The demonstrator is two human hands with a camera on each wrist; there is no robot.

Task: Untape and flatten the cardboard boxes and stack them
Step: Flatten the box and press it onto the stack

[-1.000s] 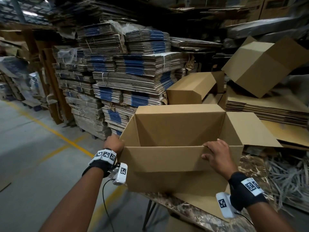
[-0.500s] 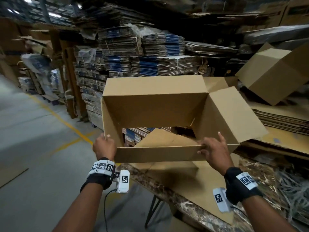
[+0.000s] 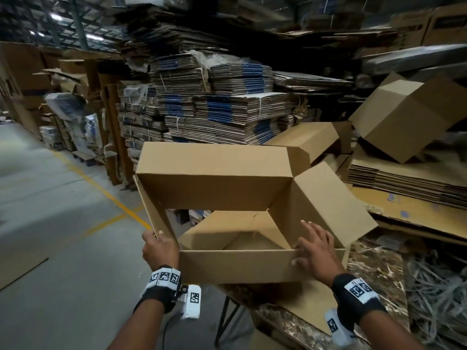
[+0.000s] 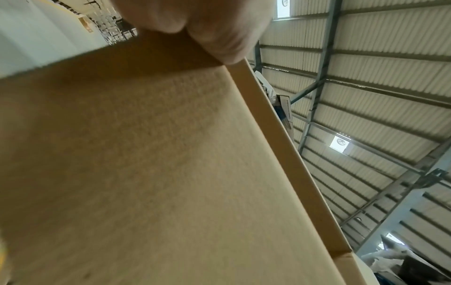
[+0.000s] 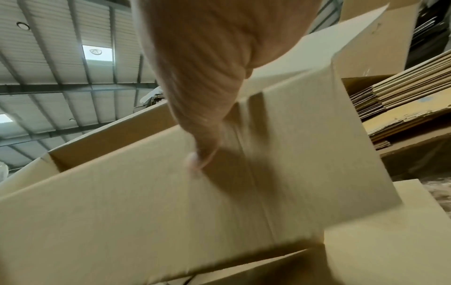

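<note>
A brown cardboard box (image 3: 214, 173), open at both ends like a tube, hangs tilted just above the table (image 3: 379, 274). My left hand (image 3: 159, 248) grips its near left corner edge, fingers curled round the cardboard. My right hand (image 3: 316, 251) lies with spread, straight fingers on the near right corner, thumb on the near panel. The left wrist view shows fingers (image 4: 214, 29) pinching the box (image 4: 146, 173) at its edge. In the right wrist view the thumb (image 5: 195, 162) presses the box (image 5: 122, 212). No tape shows.
A flat cardboard sheet (image 3: 310, 306) lies on the table under the box. A stack of flattened boxes (image 3: 404, 180) sits at the right, with two erect boxes (image 3: 404, 117) (image 3: 303, 140) behind. Tall bundled cardboard piles (image 3: 214, 109) stand beyond. Grey floor with a yellow line (image 3: 101, 188) is at the left.
The box was tipped up off the table so that I see through it, then came lower and nearer. My right hand went from gripping the near edge to lying spread on the right corner.
</note>
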